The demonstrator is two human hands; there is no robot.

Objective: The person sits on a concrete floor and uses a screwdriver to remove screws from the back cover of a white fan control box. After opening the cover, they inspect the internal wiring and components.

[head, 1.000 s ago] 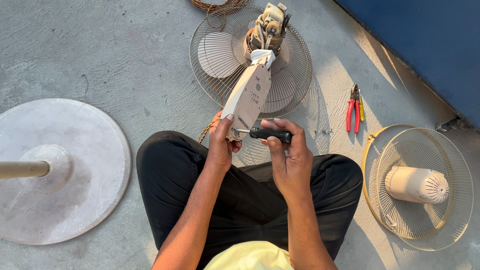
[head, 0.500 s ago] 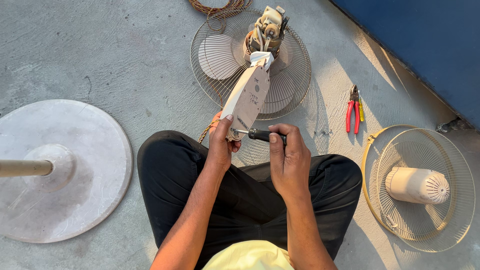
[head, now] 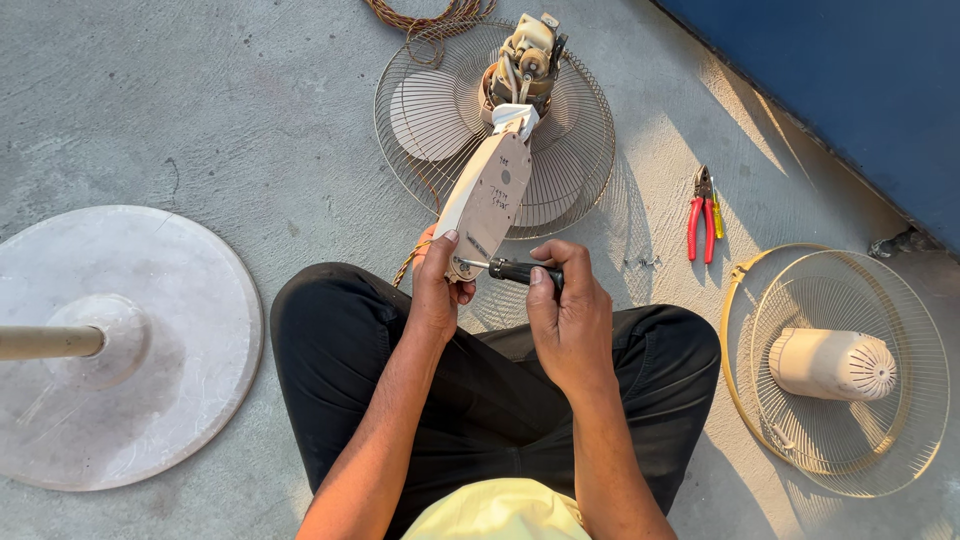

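**Kid:** What was the person doing down there on the floor (head: 200, 120)?

**Me:** Sitting with legs crossed and working on a broken-up fan. The left hand (head: 440, 285) was closed around the near end of the fan neck (head: 487, 200), the long cream piece. It held that piece steady, just above the knees.

**Kid:** And the other hand?

**Me:** The right hand (head: 568, 310) was closed tight on a screwdriver (head: 508, 269) with a dark handle. The tip was touching the near end of the fan neck, right beside the left thumb.

**Kid:** Where did the neck go?

**Me:** It ran away from the person to the motor (head: 525, 62), which sat on a wire guard (head: 590, 150) with the fan blade (head: 430, 115) on it.

**Kid:** So which part of the job was it?

**Me:** I think it was work on a screw at that end. I could not see the screw, or tell if it was going in or out.

**Kid:** What did that need next?

**Me:** I'd say the tip had to stay in the screw while the left hand kept the neck from wobbling.

**Kid:** What else was there?

**Me:** Red pliers (head: 702, 215) to the right, another guard (head: 850, 370) at the far right, and a round base (head: 150, 330) on the left.
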